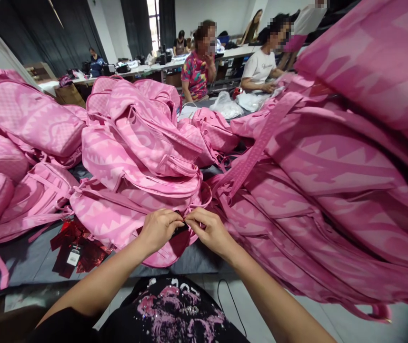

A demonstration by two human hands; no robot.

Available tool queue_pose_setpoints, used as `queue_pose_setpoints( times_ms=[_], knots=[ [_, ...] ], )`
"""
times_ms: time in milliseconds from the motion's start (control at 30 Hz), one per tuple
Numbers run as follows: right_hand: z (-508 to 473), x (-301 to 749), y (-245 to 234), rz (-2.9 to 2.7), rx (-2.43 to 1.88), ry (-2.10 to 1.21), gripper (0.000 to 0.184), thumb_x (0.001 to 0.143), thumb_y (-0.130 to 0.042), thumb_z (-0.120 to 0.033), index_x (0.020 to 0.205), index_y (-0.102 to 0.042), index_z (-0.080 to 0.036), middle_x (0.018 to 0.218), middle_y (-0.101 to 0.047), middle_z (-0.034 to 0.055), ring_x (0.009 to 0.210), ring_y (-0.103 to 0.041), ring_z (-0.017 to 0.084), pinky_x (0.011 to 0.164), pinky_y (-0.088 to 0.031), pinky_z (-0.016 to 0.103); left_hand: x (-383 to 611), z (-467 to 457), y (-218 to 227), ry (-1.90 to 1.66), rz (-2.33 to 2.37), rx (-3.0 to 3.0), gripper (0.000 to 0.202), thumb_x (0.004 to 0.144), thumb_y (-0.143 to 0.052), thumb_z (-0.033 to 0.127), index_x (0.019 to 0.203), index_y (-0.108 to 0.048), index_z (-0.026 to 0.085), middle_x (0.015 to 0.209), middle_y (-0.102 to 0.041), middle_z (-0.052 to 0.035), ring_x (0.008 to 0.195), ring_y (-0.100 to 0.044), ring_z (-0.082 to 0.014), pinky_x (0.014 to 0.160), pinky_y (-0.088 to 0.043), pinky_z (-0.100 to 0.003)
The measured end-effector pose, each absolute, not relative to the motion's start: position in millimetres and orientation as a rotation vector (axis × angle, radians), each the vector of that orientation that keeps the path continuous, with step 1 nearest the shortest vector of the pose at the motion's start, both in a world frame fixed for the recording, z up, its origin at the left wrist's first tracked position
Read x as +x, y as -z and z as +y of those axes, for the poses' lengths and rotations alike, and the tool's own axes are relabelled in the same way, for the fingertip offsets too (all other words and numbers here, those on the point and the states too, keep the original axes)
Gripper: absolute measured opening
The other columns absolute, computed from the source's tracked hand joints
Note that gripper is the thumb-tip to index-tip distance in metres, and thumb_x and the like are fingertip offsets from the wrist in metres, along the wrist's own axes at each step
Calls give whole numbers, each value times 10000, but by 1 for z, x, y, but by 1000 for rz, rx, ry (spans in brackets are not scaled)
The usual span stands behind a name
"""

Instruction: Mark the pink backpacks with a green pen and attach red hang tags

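Observation:
My left hand and my right hand meet at the near edge of a pink patterned backpack lying on the table. Thumb and fingers of the left are pinched on a small black tag, mostly covered by the fingers. Close beside it, the right hand's fingertips are also pinched together; whatever lies between them is too small to make out. More pink backpacks are stacked just beyond. To the left, shiny red and black tags, one with a white label, rest on the dark tabletop.
A tall pile of pink backpacks leans close on the right. More pink bags cover the left side. Clear plastic bags lie at the back, where co-workers sit. A black cable hangs below the table edge.

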State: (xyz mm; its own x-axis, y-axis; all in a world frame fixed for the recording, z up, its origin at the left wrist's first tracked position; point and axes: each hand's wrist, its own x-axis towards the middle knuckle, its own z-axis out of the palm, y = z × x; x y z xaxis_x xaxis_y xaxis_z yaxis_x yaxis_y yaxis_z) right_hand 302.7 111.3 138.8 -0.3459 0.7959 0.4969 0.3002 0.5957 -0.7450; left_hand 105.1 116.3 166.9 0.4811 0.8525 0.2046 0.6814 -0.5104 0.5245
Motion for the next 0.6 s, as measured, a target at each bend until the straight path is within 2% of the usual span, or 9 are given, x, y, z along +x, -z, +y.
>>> queue_pose_setpoints(
  times_ms=[267,600],
  knots=[
    [110,304,-136,-1949,-848,-638,127,958,-541,-141,894,-639,-189,836,-630,44,779,-594,152,701,-461,264,108,117,-171,-476,1334,2357,111,918,-635,228,925,-747,226,960,-742,9,912,-669,-179,813,-461,-281],
    [109,302,-136,-2091,-907,-605,171,962,-494,-125,841,-601,-180,798,-565,38,728,-534,145,667,-419,267,117,119,-187,-218,1444,2313,40,865,-637,216,869,-677,214,899,-735,5,876,-675,-214,690,-407,-288]
  ],
)
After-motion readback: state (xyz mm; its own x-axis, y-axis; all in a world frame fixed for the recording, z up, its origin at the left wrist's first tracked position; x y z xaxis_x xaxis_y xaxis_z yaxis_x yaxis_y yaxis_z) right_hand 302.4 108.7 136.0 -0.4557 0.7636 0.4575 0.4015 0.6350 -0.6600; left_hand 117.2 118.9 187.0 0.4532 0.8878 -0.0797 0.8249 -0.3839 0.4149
